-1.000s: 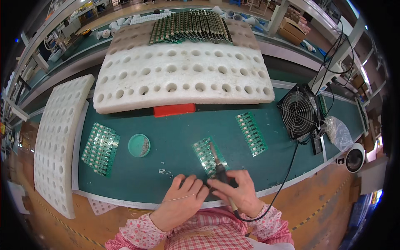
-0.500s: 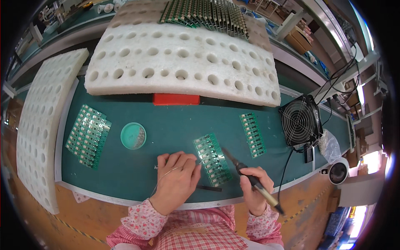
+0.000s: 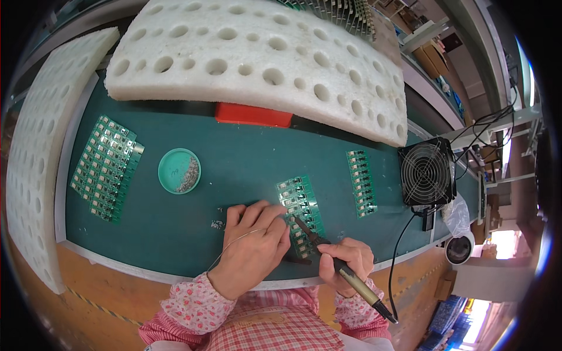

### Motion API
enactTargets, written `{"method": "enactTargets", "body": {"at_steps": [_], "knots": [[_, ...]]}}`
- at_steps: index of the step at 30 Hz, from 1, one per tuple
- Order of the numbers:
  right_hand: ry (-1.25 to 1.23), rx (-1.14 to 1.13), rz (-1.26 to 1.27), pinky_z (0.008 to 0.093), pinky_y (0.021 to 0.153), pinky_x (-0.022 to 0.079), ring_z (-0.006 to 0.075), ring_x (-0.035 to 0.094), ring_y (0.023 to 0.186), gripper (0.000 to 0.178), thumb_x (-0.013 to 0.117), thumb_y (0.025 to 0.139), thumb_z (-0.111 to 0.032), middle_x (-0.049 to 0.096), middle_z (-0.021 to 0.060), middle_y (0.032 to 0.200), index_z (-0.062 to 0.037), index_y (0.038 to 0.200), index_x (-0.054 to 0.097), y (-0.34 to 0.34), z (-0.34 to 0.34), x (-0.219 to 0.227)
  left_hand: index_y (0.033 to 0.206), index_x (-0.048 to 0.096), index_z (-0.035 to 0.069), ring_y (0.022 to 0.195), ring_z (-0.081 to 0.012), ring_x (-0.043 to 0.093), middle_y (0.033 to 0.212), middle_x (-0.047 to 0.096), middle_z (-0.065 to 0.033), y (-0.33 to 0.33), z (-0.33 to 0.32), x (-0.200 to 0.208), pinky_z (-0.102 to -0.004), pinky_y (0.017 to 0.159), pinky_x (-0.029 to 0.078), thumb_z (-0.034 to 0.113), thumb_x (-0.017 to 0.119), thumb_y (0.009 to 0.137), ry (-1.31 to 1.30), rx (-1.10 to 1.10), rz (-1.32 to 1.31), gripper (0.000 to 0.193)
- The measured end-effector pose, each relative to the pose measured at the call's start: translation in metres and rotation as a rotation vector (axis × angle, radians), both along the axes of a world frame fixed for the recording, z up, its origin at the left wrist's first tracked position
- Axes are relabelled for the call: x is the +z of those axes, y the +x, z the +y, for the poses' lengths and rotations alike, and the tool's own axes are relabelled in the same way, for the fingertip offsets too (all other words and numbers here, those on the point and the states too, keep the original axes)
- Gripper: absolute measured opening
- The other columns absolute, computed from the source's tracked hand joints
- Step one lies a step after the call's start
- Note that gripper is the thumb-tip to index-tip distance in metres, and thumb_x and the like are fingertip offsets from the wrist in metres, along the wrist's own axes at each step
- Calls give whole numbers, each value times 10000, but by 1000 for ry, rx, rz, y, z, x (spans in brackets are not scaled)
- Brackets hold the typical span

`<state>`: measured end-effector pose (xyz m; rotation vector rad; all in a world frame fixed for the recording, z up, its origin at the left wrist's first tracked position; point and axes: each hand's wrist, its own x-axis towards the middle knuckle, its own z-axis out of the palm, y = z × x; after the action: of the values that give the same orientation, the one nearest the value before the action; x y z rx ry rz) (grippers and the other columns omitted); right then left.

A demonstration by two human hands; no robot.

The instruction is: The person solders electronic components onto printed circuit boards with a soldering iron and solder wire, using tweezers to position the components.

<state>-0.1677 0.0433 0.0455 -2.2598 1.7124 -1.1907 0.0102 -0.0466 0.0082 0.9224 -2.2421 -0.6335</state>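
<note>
My right hand (image 3: pixel 351 262) is closed around a soldering iron (image 3: pixel 358 285), its tip over the circuit board panel (image 3: pixel 304 198) in front of me. The panel is green with rows of small white and dark parts. My left hand (image 3: pixel 253 247) rests at the panel's left edge, fingers bent and pinched on a thin solder wire (image 3: pixel 237 238) that loops across its back. The wire's end near the iron tip is too small to make out. Partly behind the left fingers, a dark flat strip (image 3: pixel 298 260) lies by the panel's lower end.
At left lie overlapping circuit panels (image 3: pixel 105 169) and a round green dish (image 3: pixel 165 175) with small grey bits. Another panel (image 3: pixel 361 184) lies right, near a black fan (image 3: pixel 425 172). White foam blocks with holes (image 3: pixel 225 55) stand behind, above a red box (image 3: pixel 253 115).
My right hand has brought the iron left, its tip now over the panel. My left fingers have come up to the panel's edge. The whole view has shifted.
</note>
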Motion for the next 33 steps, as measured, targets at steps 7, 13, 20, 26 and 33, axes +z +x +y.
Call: {"method": "enactTargets", "body": {"at_steps": [7,13,20,26,33], "knots": [[27,14,6,292,446,446,166,570,482,283,772,737,21,678,42,725,-36,983,643,2,-4,1,869,625,49,1081,-257,598,1141,644,-31,-1,2,-2,-434,897,411,71,754,758,16,-5,-9,172],[58,20,77,292,449,441,169,557,478,280,771,737,19,656,30,704,-34,982,647,8,-6,7,876,619,50,1084,-250,591,1147,635,-40,0,1,-2,-427,912,402,68,753,754,19,-11,-18,182],[36,13,203,291,428,401,160,520,462,248,747,764,-12,548,12,611,-29,994,653,23,-7,7,862,617,45,1076,-242,597,1141,640,-44,1,0,-2,-419,915,403,62,753,746,24,-18,-5,180],[-8,-52,68,311,438,411,186,521,470,250,729,767,3,536,9,604,-40,1003,660,12,11,4,819,608,32,1007,-241,635,1069,666,-57,7,-5,1,-390,879,431,49,737,762,49,6,78,142],[164,-293,139,349,647,517,267,626,800,631,894,675,-109,609,127,982,-50,1232,603,13,4,-22,802,612,52,951,-225,637,950,669,-40,20,5,5,-385,871,432,64,730,774,152,-208,28,121]]}}
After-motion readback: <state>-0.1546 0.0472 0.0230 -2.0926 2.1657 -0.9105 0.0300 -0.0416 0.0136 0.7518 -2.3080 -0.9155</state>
